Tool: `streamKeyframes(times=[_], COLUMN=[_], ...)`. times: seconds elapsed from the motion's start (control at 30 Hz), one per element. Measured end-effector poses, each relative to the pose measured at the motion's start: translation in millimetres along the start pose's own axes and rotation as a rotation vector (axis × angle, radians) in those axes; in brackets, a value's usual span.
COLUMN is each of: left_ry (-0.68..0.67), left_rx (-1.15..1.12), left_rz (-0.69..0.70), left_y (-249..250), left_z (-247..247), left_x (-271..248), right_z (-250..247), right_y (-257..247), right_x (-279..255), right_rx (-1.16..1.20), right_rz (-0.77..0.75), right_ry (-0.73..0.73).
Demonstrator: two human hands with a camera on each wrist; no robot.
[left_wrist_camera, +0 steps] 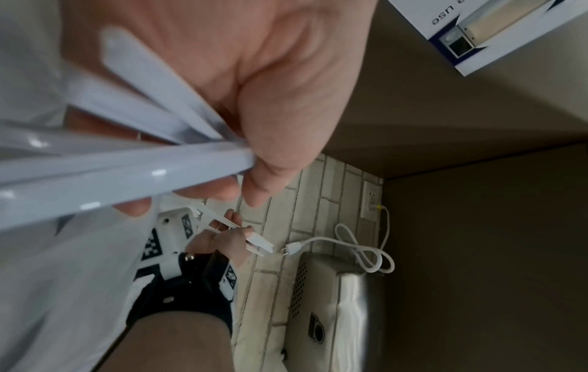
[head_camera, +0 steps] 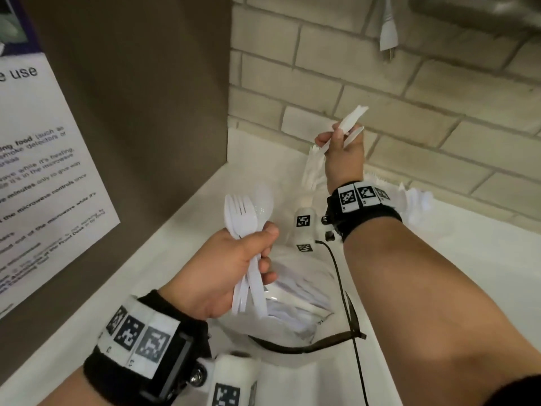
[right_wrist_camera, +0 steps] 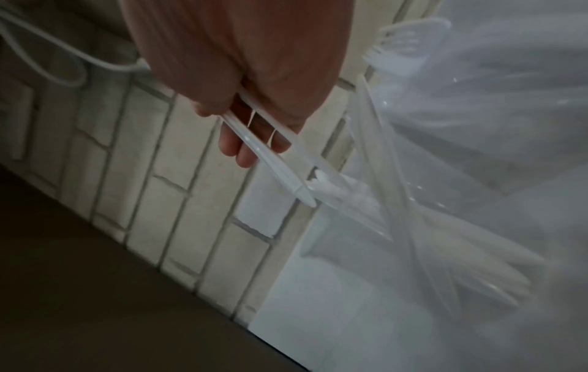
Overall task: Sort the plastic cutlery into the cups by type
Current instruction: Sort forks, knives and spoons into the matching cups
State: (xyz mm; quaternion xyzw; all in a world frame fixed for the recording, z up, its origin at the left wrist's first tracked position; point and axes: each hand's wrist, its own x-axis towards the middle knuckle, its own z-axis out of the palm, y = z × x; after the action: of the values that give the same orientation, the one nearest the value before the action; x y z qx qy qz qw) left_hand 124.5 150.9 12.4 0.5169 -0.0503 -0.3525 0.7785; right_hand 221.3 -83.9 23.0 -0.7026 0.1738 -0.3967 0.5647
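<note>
Left hand near, right hand beyond (rightward), bag on counter between

Pale brick wall behind a white counter; brown side panel carries a printed notice

The head view looks down from above onto the white counter and toward the brick wall behind it. The left wrist view sits close under its palm, facing that wall. The right wrist view looks along its fingers, near the same wall. All three share the wall.
</note>
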Motion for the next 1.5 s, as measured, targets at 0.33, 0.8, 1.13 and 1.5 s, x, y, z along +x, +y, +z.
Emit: streamKeyframes(times=[0.33,0.8,1.13,1.5], left_ry=[0.030,-0.046,-0.165,-0.153], left_rx=[-0.046,0.023,0.315,0.466], left_rz=[0.009,0.026,0.236,0.386], left_y=[-0.5,-2.4,-13.4,-30.8], left_z=[-8.7,-9.0,22.0,27.9], left_x=[6.5,-2.7,-15.8,-25.6], right_z=[9.3,-19.3,-58.9,-102.2], right_y=[19.8,-78.4,-103.8,-90.2], right_x=[6.3,-42.6,-145.1,-164.6], right_rx=[-0.063,-0.145,-0.407,-0.030], right_rz=[0.222,0.010,0.038,0.177], right_ry=[-0.105,-0.213,-0.689,-0.656])
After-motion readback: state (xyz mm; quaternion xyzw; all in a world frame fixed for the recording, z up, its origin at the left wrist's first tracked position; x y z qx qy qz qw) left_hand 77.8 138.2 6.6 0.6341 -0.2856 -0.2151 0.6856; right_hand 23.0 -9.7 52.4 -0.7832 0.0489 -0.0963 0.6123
